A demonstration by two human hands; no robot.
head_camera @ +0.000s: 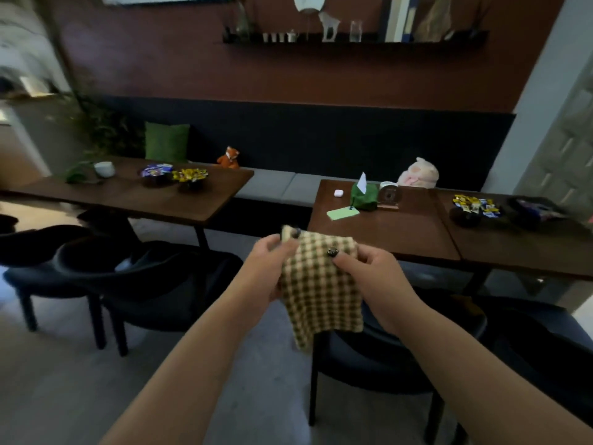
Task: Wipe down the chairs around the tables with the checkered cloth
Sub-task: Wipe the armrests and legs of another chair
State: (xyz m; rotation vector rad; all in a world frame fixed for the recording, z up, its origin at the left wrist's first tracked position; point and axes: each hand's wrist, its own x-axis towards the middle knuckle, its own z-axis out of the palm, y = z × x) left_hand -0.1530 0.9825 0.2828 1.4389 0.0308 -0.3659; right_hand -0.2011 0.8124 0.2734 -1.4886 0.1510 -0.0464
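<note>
The checkered cloth [321, 284] hangs in the air in front of the person, held up by both hands. The left hand [266, 271] pinches its top left corner, with the thumb on the front. The right hand [372, 277] grips the top right edge, thumb pressed on the cloth. The rest of the cloth hangs down loose.

Below the cloth stands a dark chair [378, 358], tucked at the near edge of the right table [385, 232]. Two more dark chairs [134, 277] stand at the near edge of the left table [134, 194].

On the right table, near its far left corner, lie a green phone [342, 212], a small white case [338, 193] and a green tissue box [364, 197]. A bowl of sweets [475, 207] sits further right. The left table has a white cup [104, 168] and two bowls of sweets [189, 176] near its far edge.

Behind the tables runs a grey bench [282, 184] with a green pillow [167, 141], a toy fox [229, 158] and a pink soft toy [418, 175].
</note>
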